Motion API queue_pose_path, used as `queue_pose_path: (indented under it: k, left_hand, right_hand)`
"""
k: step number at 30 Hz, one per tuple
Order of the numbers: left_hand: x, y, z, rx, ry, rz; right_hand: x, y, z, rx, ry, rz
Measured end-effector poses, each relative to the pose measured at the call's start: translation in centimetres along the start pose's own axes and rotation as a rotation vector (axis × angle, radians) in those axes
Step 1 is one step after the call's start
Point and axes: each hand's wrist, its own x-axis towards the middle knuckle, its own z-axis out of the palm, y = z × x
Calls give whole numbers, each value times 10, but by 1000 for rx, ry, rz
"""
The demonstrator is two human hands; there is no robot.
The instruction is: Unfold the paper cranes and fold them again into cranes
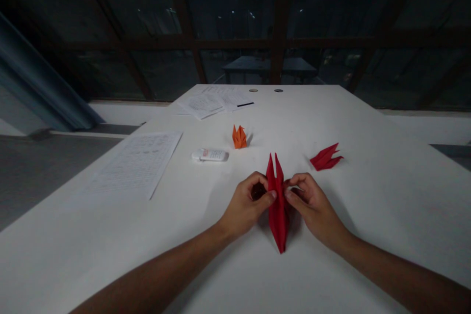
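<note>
Between my two hands stands a red folded paper, long and narrow, with two thin points at its far end and a pointed near end. My left hand pinches its left side, thumb on the paper and fingers curled behind. On the right side my right hand grips it the same way, thumb and forefinger at the edge. Beyond the hands sits a small orange origami piece with upright points. A smaller red origami piece lies tilted to the right of my right hand.
A white table carries everything. A white capped item with red print lies left of the orange piece. One printed sheet is at the left edge, and more papers with a dark strip lie farther back.
</note>
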Motion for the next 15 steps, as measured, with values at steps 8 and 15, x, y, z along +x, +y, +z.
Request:
queue_pose_path:
  k: [8,15]
  left_hand:
    - [1,-2,-1,75,56,-8]
    - [1,-2,-1,-19,33,-33]
  right_hand:
    - [-7,-7,4,-164,-101,-65]
    - [-5,1,2,-101,-73,6]
